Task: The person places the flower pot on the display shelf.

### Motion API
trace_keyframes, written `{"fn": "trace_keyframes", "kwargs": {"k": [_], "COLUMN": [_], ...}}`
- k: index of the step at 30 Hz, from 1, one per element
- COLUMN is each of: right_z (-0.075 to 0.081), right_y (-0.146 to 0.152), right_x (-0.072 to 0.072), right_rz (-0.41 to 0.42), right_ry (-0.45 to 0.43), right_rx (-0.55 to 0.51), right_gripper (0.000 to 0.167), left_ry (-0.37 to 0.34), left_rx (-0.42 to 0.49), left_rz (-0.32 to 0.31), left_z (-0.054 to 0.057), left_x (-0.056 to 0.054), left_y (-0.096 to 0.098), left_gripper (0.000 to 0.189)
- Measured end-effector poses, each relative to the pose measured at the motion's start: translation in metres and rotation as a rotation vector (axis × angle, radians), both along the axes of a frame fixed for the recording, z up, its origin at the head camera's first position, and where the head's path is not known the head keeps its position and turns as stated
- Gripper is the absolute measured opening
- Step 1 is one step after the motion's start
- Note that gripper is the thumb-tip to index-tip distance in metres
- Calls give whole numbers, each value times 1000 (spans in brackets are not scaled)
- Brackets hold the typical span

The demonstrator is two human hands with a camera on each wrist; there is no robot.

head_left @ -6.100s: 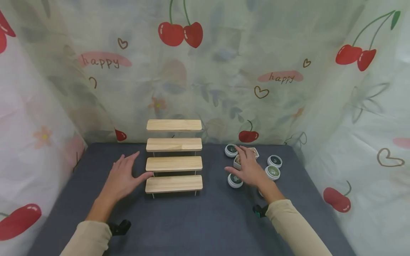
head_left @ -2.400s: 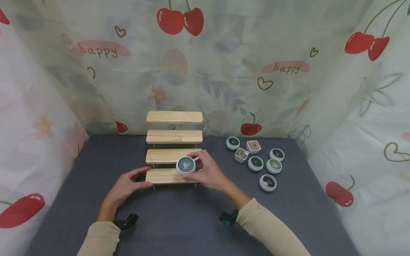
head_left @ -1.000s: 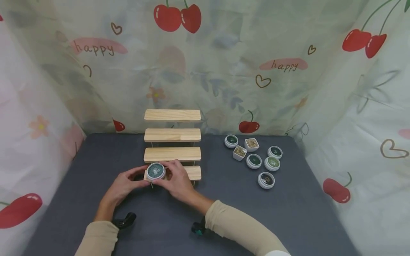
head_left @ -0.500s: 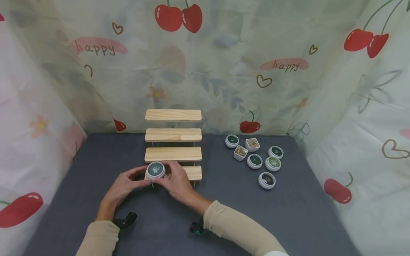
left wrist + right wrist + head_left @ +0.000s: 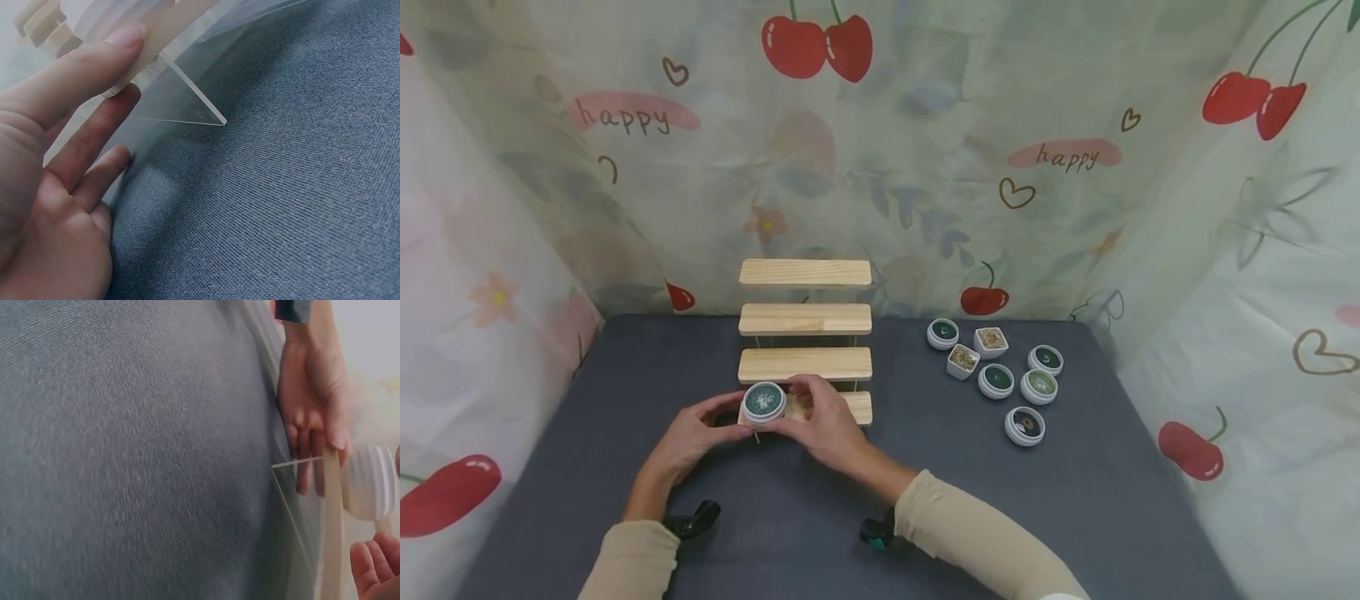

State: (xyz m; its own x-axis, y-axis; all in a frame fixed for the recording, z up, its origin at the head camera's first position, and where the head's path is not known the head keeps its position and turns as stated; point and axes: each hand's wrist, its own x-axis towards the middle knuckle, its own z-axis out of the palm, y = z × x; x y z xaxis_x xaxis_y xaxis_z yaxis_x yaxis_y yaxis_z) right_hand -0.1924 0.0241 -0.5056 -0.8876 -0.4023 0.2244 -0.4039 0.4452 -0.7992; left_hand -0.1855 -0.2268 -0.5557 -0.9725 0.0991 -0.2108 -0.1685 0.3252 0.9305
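Head view: 1 rack (image 5: 805,364) w/ 4 boards, L of ctr; 1 jar (image 5: 765,402) at the L end of the bottom board (image 5: 859,407), lower ctr-left of frame. On the tabletop (image 5: 790,533), R of ctr: 5 round jars (image 5: 996,381) and 2 sq. pots (image 5: 991,342) w/ tan bits inside; 7 pcs total.

The jar is stood upright, speckled grey-green face up; it's squat & round, so no long axis is seen across its top. The boards' long axis is run L–R across the frame.

Bottom board's L end is pinched by the L hand (image 5: 688,437). R hand (image 5: 829,429) is crooked loosely about the jar's R side, thumb at the near rim; whether the jar is gripped or let go can't be told.

Only in the wrist views is a clear leg (image 5: 195,90) seen plainly under the board; in the L one, a finger is shown tucked beneath the board, thumb above. In the R one, the jar's ribbed white wall (image 5: 372,481) is shown side-on, turned sideways at frame R, w/ curled R fingertips (image 5: 362,565) below it, lower R.
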Motion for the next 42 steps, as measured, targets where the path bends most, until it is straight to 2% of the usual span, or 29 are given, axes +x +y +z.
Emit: {"fn": "trace_keyframes", "kwargs": {"k": [9,17,23,30,35,42], "right_z": [15,26,31,31,28,22], "right_y": [26,54,77,107,130,167], "right_x": [0,-9,-16,-25,-32,-45], "right_rz": [4,-37,-71,-154,-241,-363], "right_ry": [-5,-34,29,88,54,14], "right_rx": [-30,-72,-77,-66,-59,-106], "right_gripper": [67,67,66,66,65,65], "left_ry": [-8,-2,5,6,-5,-10], "left_rx": [0,-4,-5,-4,1,-2], "left_rz": [4,8,2,9,13,12], "left_z": [-2,-1,-1,0,0,2], "left_x": [0,1,3,1,2,1], "left_y": [1,0,0,0,0,0], "left_gripper": [88,87,86,87,87,89]}}
